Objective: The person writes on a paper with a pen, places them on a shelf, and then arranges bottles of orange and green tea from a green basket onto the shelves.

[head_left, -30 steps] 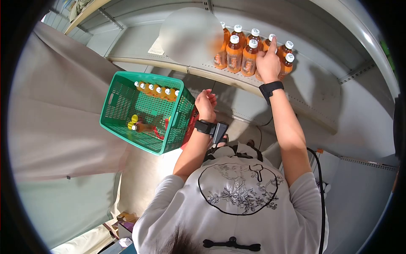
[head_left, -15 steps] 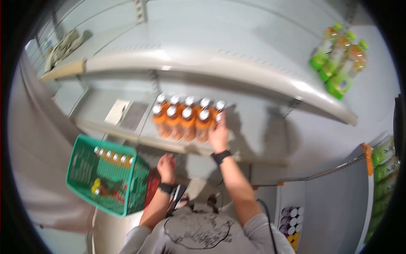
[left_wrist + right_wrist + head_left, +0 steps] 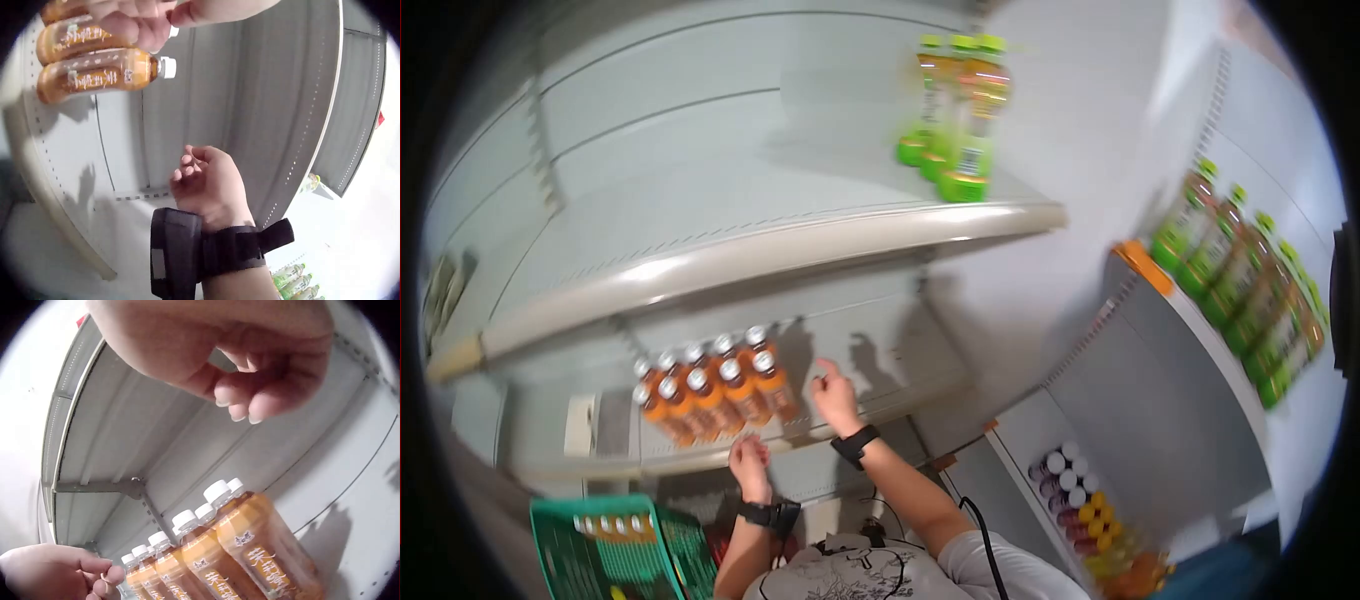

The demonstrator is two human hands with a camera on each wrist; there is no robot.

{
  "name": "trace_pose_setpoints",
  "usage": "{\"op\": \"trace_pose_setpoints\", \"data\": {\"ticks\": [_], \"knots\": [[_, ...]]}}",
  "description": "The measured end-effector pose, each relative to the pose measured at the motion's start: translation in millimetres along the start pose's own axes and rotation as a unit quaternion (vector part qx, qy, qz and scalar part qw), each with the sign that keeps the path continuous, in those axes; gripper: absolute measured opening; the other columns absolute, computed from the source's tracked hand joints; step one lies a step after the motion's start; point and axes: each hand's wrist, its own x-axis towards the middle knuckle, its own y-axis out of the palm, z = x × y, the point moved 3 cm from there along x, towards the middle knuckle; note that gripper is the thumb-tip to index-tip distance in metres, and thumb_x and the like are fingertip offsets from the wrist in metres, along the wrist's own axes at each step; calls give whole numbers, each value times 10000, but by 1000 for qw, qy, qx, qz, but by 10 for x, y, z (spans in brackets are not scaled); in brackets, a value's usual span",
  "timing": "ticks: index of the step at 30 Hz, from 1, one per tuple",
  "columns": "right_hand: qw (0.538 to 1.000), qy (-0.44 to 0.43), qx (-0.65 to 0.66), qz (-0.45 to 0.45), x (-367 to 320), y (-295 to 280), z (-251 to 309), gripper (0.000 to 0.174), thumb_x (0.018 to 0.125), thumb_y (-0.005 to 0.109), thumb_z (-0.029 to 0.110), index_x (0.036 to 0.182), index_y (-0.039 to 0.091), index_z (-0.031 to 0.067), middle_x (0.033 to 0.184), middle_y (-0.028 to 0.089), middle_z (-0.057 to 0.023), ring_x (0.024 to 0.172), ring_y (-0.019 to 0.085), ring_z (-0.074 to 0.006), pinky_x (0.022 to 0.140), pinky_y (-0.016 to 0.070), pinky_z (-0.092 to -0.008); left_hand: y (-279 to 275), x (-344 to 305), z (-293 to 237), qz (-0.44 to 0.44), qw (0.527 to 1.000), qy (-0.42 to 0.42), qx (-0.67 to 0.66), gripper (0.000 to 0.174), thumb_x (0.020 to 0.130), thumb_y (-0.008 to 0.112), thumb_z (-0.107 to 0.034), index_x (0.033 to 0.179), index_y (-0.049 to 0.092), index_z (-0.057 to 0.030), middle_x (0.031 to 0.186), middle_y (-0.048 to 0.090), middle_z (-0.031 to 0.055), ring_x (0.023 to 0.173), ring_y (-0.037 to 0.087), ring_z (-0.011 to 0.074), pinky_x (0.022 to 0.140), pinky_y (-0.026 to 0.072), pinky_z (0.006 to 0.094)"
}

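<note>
Orange drink bottles with white caps stand upright in two rows on the lower shelf. My right hand hovers just right of the rows, its fingers loosely bent and holding nothing. In the right wrist view this right hand hangs above the caps of the bottles. My left hand is in front of the shelf edge, close to the front row. Its fingers are loosely curled with nothing in them; in the left wrist view the left hand overlaps the bottles.
A green basket with small white-capped bottles is at lower left. Green-capped bottles stand on the upper shelf, and more green bottles on the right-hand unit. Purple and yellow-capped bottles sit lower right. Card pieces lie left of the rows.
My right hand has come off the right-end bottles and moved right of them, its fingers now holding nothing. The head view has swung up and right, bringing the upper shelf and right-hand unit into sight.
</note>
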Motion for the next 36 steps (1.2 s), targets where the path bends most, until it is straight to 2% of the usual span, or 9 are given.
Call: {"op": "trace_pose_setpoints", "data": {"ticks": [2, 9, 12, 21, 24, 29, 31, 33, 36], "knots": [[1000, 21, -3, -14, -37, -136, -32, 355, 782, 491, 170, 1118, 513, 58, 715, 609, -205, 726, 595, -381, 683, 475, -449, 159, -40, -19, 32, 999, -17, 3, 202, 876, 434, -189, 855, 553, -27, 609, 524, 7, 509, 464, 67, 438, 342, 193], [993, 63, -32, -92, -284, -613, -213, 283, 783, 493, 171, 1023, 562, 36, 694, 608, -188, 691, 594, -362, 649, 465, -440, 485, -70, 124, 139, 987, -71, 48, 189, 869, 485, -226, 822, 570, -63, 617, 530, 0, 531, 495, 75, 475, 386, 204], [988, 74, -21, -133, -489, -818, -210, 236, 777, 500, 161, 937, 607, 24, 660, 603, -178, 666, 594, -342, 637, 470, -417, 584, -143, 54, 171, 981, -66, 66, 192, 874, 486, -224, 818, 568, -60, 620, 530, 0, 535, 498, 75, 479, 388, 204], [978, 106, -6, -181, -1033, -901, -281, 243, 782, 506, 184, 906, 626, 13, 746, 620, -187, 694, 610, -325, 646, 480, -380, 720, -95, 80, 250, 959, -51, 125, 164, 863, 495, -205, 793, 567, -76, 631, 528, -1, 552, 506, 86, 492, 407, 210], [980, 132, -25, -144, -1059, -889, -302, 245, 786, 511, 187, 915, 626, 14, 731, 621, -179, 695, 613, -322, 647, 480, -369, 695, -168, 56, 265, 956, -58, 111, 167, 863, 491, -209, 805, 570, -74, 660, 551, 8, 573, 512, 81, 503, 412, 209], [991, 96, 25, -87, -781, -959, -140, 219, 783, 517, 148, 920, 621, 13, 697, 611, -174, 650, 608, -295, 610, 471, -354, 614, -302, -118, 227, 969, -48, 82, 164, 868, 494, -197, 820, 572, -61, 653, 558, 6, 577, 515, 69, 508, 408, 196], [996, 26, 20, -77, -512, -1058, -70, 202, 785, 516, 128, 916, 618, 14, 659, 598, -155, 593, 589, -251, 573, 460, -335, 735, -298, -229, 229, 967, -32, 105, 172, 881, 494, -207, 850, 575, -58, 666, 561, 0, 581, 516, 69, 516, 405, 197], [997, 10, 46, -60, -436, -1178, 87, 198, 789, 520, 129, 922, 613, 16, 615, 572, -134, 550, 558, -206, 538, 442, -311, 870, -383, -442, 205, 976, -17, 73, 169, 880, 494, -200, 878, 582, -56, 709, 566, -4, 608, 515, 63, 537, 408, 197], [988, -25, 151, -13, -178, -1560, 184, 168, 829, 523, 127, 934, 620, 40, 575, 531, -31, 524, 481, -90, 496, 398, -243, 1301, -576, -886, 206, 972, 83, 72, 169, 882, 489, -184, 873, 579, -41, 714, 561, -6, 641, 518, 64, 547, 402, 193]]}}
